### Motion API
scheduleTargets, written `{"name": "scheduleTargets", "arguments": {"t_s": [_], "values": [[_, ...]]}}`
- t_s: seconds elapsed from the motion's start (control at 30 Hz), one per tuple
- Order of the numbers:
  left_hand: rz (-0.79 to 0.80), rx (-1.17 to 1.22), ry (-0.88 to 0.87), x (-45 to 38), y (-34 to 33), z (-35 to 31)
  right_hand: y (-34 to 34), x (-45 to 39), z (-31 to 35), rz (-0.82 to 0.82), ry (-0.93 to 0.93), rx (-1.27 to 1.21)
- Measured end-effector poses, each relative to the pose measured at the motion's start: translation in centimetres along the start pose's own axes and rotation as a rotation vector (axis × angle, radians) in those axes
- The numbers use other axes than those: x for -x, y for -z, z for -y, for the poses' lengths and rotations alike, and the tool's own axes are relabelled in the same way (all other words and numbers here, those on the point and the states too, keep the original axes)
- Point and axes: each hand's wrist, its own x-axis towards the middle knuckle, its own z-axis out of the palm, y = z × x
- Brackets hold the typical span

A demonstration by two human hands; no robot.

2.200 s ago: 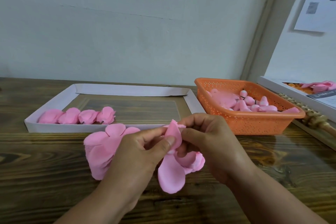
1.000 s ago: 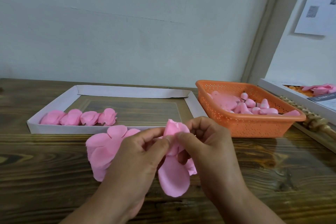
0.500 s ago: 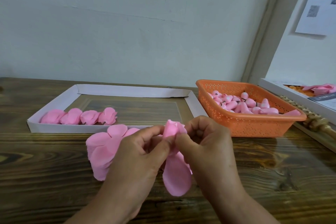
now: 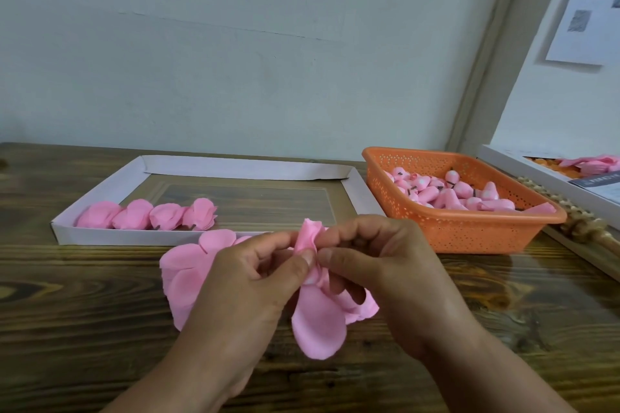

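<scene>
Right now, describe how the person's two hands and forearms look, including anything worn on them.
Both the left hand and the right hand are bare: no gloves, rings, watch or bracelet show. The left forearm and right forearm are uncovered down to the picture's bottom edge, with no sleeve in view. The thumbnails are short and unpainted.

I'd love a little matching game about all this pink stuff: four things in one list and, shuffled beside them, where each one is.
Things
1. half-made flower
2. finished flowers
3. small buds
4. loose petals

Places
A. in the orange basket
B. lying on the wooden table, partly behind the left hand
C. in a row in the white tray
D. pinched between the left hand and the right hand

Pairs: 1-D, 2-C, 3-A, 4-B
</scene>
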Motion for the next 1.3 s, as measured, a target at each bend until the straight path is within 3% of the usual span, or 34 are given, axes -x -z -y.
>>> {"name": "scheduleTargets", "arguments": {"t_s": [0.37, 0.5, 0.7, 0.83, 0.97, 1.3], "values": [[0.043, 0.074, 0.019, -0.2, 0.1, -0.4, 0.9, -0.7, -0.1, 0.05, -0.017, -0.038], [0.057, 0.092, 0.049, -0.4, 0.4, -0.7, 1.2, -1.0, 0.2, 0.112, -0.006, 0.032], [0.125, 0.133, 0.033, -0.2, 0.2, -1.5, 1.5, -2.0, 1.1, 0.069, 0.037, 0.225], [0.147, 0.14, 0.032, -0.2, 0.3, -2.0, 2.1, -3.0, 2.0, 0.172, -0.012, 0.369], [0.171, 0.158, 0.06, -0.4, 0.4, -2.4, 2.2, -3.5, 2.9, 0.254, -0.018, 0.364], [0.175, 0.165, 0.125, -0.4, 0.5, -2.7, 1.8, -3.5, 3.0, 0.232, 0.05, 0.359]]}}
